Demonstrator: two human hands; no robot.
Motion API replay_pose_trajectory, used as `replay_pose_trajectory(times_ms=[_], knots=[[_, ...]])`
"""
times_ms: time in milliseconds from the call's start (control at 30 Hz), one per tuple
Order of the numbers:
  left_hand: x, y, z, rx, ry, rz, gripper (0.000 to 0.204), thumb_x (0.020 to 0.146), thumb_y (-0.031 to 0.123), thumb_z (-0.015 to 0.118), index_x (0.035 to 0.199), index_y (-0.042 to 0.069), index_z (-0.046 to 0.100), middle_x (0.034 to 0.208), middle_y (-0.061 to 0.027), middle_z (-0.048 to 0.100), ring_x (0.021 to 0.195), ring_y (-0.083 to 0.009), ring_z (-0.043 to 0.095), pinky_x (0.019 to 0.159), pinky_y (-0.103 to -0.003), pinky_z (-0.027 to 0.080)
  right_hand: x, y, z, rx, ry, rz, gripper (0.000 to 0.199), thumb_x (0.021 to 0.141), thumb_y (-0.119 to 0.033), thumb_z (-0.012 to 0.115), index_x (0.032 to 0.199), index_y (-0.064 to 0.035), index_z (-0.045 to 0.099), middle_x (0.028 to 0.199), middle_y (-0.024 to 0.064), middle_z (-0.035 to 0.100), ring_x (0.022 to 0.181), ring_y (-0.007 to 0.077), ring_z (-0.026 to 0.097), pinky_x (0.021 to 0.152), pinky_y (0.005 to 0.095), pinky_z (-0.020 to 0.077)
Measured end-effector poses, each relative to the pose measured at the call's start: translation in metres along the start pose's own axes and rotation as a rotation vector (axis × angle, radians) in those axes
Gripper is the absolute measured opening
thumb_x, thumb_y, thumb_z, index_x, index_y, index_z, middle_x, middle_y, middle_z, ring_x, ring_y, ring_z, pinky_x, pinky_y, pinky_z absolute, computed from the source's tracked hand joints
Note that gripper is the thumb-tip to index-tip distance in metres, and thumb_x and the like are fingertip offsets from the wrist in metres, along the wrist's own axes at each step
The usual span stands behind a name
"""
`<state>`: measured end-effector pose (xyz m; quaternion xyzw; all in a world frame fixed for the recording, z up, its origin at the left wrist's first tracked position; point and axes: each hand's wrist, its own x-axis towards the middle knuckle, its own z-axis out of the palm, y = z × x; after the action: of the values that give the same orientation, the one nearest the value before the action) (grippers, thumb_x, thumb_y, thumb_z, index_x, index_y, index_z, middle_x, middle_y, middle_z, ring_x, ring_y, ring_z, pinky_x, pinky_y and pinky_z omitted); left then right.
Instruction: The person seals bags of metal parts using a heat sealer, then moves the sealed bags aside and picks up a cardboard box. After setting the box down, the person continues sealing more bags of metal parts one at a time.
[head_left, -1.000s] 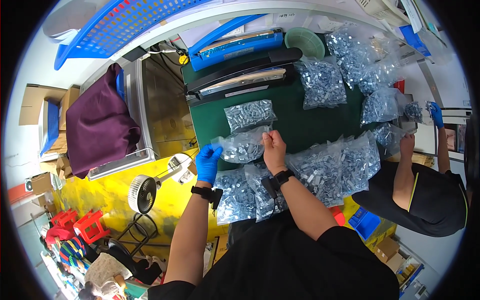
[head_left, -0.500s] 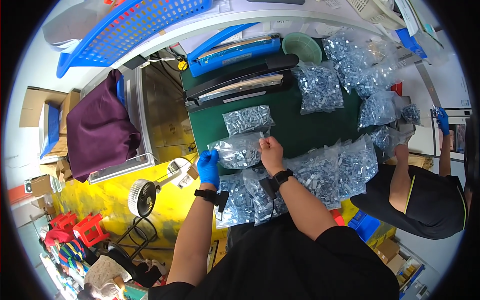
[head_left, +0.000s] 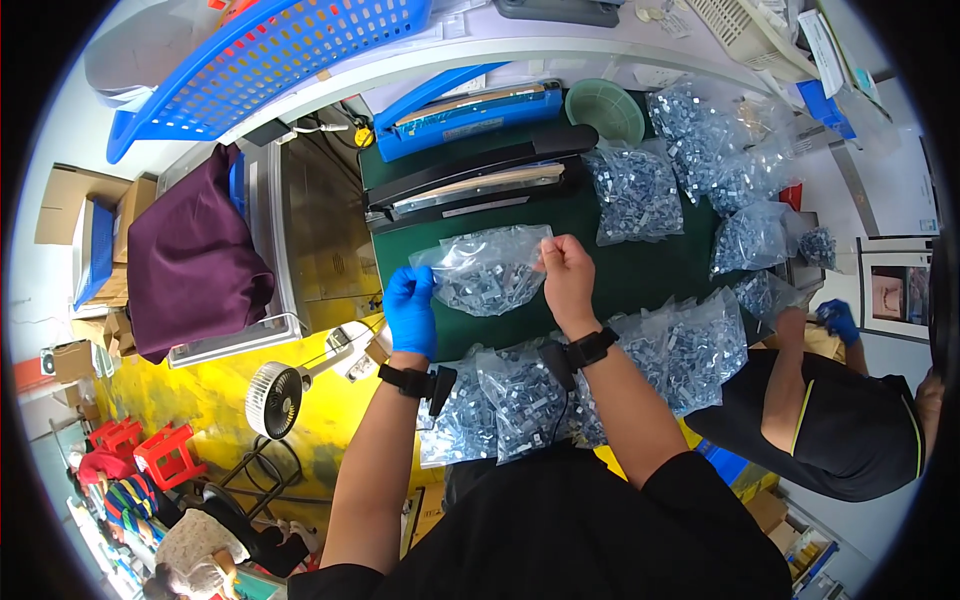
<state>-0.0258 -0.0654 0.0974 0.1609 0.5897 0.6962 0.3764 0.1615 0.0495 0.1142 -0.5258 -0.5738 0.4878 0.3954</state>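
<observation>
A clear plastic bag of small grey metal parts (head_left: 487,284) is stretched out between my hands above the green tabletop (head_left: 625,268). My left hand (head_left: 410,310), in a blue glove, pinches the bag's left upper corner. Bare, my right hand (head_left: 570,282) has its fingers closed on the right upper corner. Just beyond the bag is a black bar-shaped heat sealer (head_left: 485,180), and behind that a blue one (head_left: 465,122). Whatever lies under the held bag is hidden by it. Several more filled bags (head_left: 520,400) lie nearest me, partly under my forearms.
More filled bags (head_left: 635,195) lie at the far right, next to a green bowl (head_left: 605,110). A co-worker in black (head_left: 840,420) stands at the right, handling a bag. On the left are a purple cloth (head_left: 195,255) over a bin and a white fan (head_left: 275,398).
Both my hands have moved away from me with the bag, which now covers the spot where another filled bag lay. The co-worker's gloved hand has come down toward the table.
</observation>
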Motion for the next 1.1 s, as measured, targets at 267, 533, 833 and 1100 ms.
replay_pose_trajectory(times_ms=[267, 533, 833, 1100], knots=[[0.052, -0.044, 0.009, 0.117, 0.023, -0.042, 0.016, 0.093, 0.018, 0.065, 0.081, 0.007, 0.062, 0.074, 0.0012, 0.060, 0.068, -0.0075, 0.050, 0.067, -0.024, 0.042, 0.050, 0.047, 0.021, -0.113, -0.001, 0.098, 0.024, 0.093, -0.020, 0.059, 0.081, 0.0005, 0.058, 0.066, 0.0081, 0.062, 0.059, 0.0183, 0.062, 0.057, 0.0324, 0.0493], [0.100, -0.065, 0.018, 0.170, 0.143, -0.155, 0.022, 0.092, 0.019, 0.065, 0.075, 0.006, 0.063, 0.067, 0.0018, 0.058, 0.060, -0.0069, 0.047, 0.057, -0.025, 0.039, 0.092, 0.065, 0.039, -0.231, 0.005, 0.073, 0.027, 0.093, -0.022, 0.061, 0.080, 0.0012, 0.060, 0.066, 0.0052, 0.061, 0.055, 0.0147, 0.061, 0.054, 0.0295, 0.0488], [0.132, -0.071, 0.028, 0.223, 0.185, -0.082, 0.021, 0.090, 0.018, 0.065, 0.074, 0.004, 0.065, 0.069, 0.0010, 0.059, 0.061, -0.0076, 0.045, 0.058, -0.026, 0.039, 0.117, 0.070, 0.045, -0.175, 0.020, 0.132, 0.027, 0.092, -0.021, 0.062, 0.079, 0.0023, 0.062, 0.067, 0.0053, 0.062, 0.056, 0.0145, 0.061, 0.054, 0.0292, 0.0487], [0.147, -0.072, 0.029, 0.305, 0.232, -0.084, 0.022, 0.090, 0.018, 0.062, 0.076, 0.001, 0.066, 0.068, -0.0001, 0.060, 0.063, -0.0103, 0.047, 0.060, -0.029, 0.040, 0.135, 0.076, 0.051, -0.090, 0.012, 0.163, 0.027, 0.090, -0.022, 0.062, 0.079, 0.0026, 0.064, 0.068, 0.0123, 0.066, 0.060, 0.0243, 0.067, 0.055, 0.0328, 0.0516]])
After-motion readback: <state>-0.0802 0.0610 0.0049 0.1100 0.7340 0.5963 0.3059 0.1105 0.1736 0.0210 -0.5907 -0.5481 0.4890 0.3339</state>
